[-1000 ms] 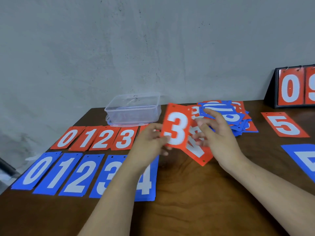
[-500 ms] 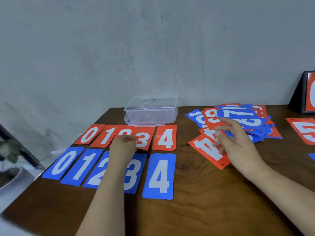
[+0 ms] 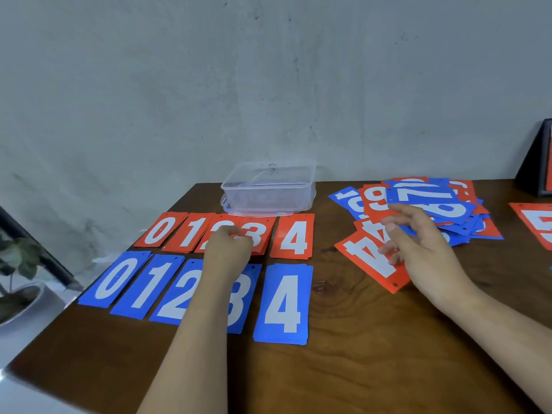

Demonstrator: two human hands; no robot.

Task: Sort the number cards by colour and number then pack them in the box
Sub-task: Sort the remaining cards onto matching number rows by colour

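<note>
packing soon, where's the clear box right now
Head view: the clear box sits at the far edge of the table by the wall, just behind the red 4 card, left of the mixed pile.

Left hand (image 3: pixel 228 252) on the red 3 card (image 3: pixel 262 234), right hand (image 3: pixel 424 255) over the loose red 4 card (image 3: pixel 367 261).

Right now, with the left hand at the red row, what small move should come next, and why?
Probably the right hand should pinch the loose red rectangular card with a white 4 under its fingers and carry it to the red 4 pile. The left hand is occupied, holding the red 3 card.
</note>
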